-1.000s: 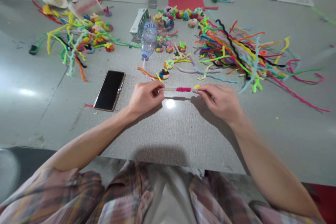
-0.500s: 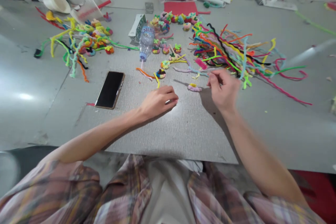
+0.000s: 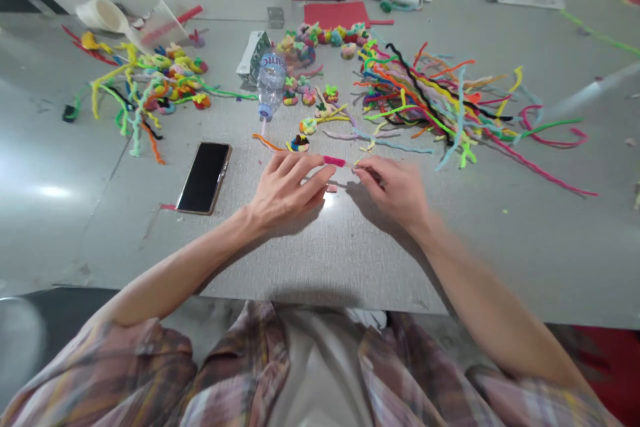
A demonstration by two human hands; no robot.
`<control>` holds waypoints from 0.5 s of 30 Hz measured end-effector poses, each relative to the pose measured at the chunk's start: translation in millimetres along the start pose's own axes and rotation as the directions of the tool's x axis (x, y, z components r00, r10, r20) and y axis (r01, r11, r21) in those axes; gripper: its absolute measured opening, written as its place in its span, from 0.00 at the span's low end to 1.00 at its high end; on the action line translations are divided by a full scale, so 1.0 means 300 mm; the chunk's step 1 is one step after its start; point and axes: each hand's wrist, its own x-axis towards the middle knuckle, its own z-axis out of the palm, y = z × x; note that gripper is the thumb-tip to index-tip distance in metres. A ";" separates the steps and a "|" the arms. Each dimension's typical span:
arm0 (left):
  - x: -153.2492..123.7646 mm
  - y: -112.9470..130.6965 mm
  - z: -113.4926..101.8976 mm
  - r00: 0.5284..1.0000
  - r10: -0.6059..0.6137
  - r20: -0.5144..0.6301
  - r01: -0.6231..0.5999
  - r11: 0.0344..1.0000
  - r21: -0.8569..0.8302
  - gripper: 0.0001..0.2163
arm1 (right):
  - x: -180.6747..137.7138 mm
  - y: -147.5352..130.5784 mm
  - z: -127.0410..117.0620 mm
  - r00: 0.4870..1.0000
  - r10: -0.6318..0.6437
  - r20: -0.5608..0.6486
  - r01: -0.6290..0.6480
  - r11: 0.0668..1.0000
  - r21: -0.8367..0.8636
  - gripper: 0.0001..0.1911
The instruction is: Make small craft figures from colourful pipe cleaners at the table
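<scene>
My right hand (image 3: 395, 185) pinches the right end of a thin stick. A short pink pipe-cleaner coil (image 3: 334, 161) is wound round this stick. My left hand (image 3: 293, 187) reaches in from the left with long, nearly straight fingers, and its fingertips close lightly on the coil's left end. Both hands hover just above the grey table (image 3: 350, 247). Small coiled pipe-cleaner rosettes (image 3: 300, 143) lie just beyond my left hand.
A black phone (image 3: 204, 177) lies left of my hands. Behind it a plastic bottle (image 3: 270, 80) lies on its side. Loose coloured pipe cleaners (image 3: 440, 100) spread at the right, and another tangle (image 3: 145, 83) at the far left. A red sheet (image 3: 335, 13) lies at the back.
My right hand brought the stick with the pink coil back from the pile towards me. My left hand lifted off the table and its fingers met the coil.
</scene>
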 end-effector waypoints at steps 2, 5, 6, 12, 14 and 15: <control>0.003 -0.004 -0.023 0.999 -0.028 0.022 0.027 1.000 0.016 0.17 | -0.008 -0.029 0.015 0.998 -0.037 0.053 0.037 0.999 -0.015 0.15; 0.007 -0.010 -0.037 0.997 -0.024 0.072 0.024 1.000 0.000 0.15 | -0.015 -0.080 0.032 0.990 -0.088 0.111 0.091 0.996 -0.020 0.17; 0.006 -0.012 -0.038 0.996 -0.023 0.087 0.024 1.000 -0.013 0.13 | -0.017 -0.095 0.036 0.987 -0.097 0.124 0.100 0.995 -0.017 0.17; -0.019 -0.012 -0.033 0.994 -0.034 0.105 0.042 0.996 -0.079 0.09 | -0.022 -0.129 0.050 0.973 -0.123 0.193 0.127 0.992 -0.006 0.17; -0.022 -0.011 -0.033 0.992 -0.030 0.123 0.039 0.996 -0.079 0.08 | -0.022 -0.128 0.053 0.970 -0.122 0.208 0.126 0.992 -0.006 0.18; -0.022 -0.010 -0.034 0.990 -0.029 0.137 0.040 0.996 -0.076 0.08 | -0.022 -0.128 0.054 0.969 -0.118 0.216 0.122 0.992 -0.008 0.18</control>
